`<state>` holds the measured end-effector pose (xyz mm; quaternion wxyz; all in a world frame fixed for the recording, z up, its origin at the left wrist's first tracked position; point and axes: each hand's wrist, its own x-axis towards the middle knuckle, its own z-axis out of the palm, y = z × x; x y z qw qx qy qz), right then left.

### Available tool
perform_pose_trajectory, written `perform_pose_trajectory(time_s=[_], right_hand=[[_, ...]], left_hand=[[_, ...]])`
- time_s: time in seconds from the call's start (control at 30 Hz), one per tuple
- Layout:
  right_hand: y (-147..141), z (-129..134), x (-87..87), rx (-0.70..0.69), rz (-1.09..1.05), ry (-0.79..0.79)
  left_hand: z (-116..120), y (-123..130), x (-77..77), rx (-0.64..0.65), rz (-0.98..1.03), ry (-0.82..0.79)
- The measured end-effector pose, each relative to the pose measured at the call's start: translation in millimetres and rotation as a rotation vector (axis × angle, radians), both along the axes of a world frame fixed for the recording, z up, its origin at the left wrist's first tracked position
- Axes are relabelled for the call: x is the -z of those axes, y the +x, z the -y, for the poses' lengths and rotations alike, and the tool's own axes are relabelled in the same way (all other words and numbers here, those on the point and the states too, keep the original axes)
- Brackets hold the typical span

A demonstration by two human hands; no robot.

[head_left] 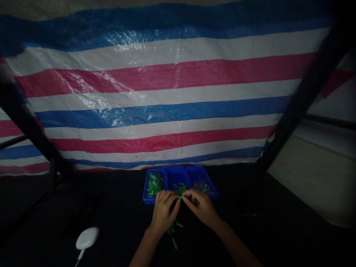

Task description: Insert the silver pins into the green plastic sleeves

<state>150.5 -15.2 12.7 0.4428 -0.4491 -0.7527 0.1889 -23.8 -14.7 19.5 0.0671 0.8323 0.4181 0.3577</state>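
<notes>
My left hand and my right hand meet in front of a blue plastic tray with three compartments. A small bright green plastic piece is pinched between the fingertips of both hands. The tray's left compartment holds a heap of green pieces, and a few more lie in the middle one. Small metal screws fill the right compartment. Loose green pieces lie on the black table under my wrists.
A white wired mouse sits on the table to the left. A blue, white and red striped tarpaulin hangs behind the table, and dark frame posts rise on both sides.
</notes>
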Motion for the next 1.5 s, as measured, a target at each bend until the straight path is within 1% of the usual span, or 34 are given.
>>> perform_pose_trajectory(time_s=[0.1, 0.17, 0.3, 0.43, 0.7, 0.77, 0.87, 1.0, 1.1, 1.23, 1.33, 1.5], right_hand=[[-1.5, 1.2, -1.5, -0.014, -0.012, -0.007], [-0.9, 1.2, -3.0, 0.001, 0.0, 0.003], [5.6, -2.9, -4.0, 0.093, 0.022, 0.094], [12.8, -9.4, -0.5, 0.189, 0.064, 0.169], [10.7, -12.7, 6.1, 0.244, 0.189, 0.148], [9.5, -10.9, 5.0, 0.228, 0.179, 0.159], [7.6, -5.4, 1.0, 0.121, 0.149, 0.146], [2.3, 3.8, -3.0, -0.053, 0.211, 0.01], [-5.6, 8.7, -0.8, -0.129, 0.312, -0.054], [-20.0, 13.2, 4.0, -0.148, 0.394, -0.096], [-29.5, 15.0, 5.3, -0.115, 0.445, -0.123], [-36.4, 12.8, 8.1, -0.1, 0.538, -0.174]], left_hand=[[0.0, 1.3, 0.5, 0.014, -0.025, 0.005], [-0.7, 1.3, 1.7, 0.014, -0.033, 0.013], [-3.4, -0.8, 4.3, -0.021, -0.024, 0.051], [-6.0, -4.2, 5.1, -0.078, 0.004, 0.094], [-11.3, -8.7, 7.2, -0.139, 0.062, 0.123], [-12.7, -10.5, 7.7, -0.157, 0.083, 0.122], [-14.6, -13.7, 8.0, -0.183, 0.12, 0.119], [-15.8, -17.5, 7.4, -0.211, 0.187, 0.113], [-15.9, -19.4, 6.7, -0.233, 0.239, 0.119], [-15.9, -20.7, 6.6, -0.264, 0.288, 0.132], [-16.0, -20.7, 7.1, -0.275, 0.298, 0.129], [-16.0, -18.5, 7.5, -0.269, 0.293, 0.136]])
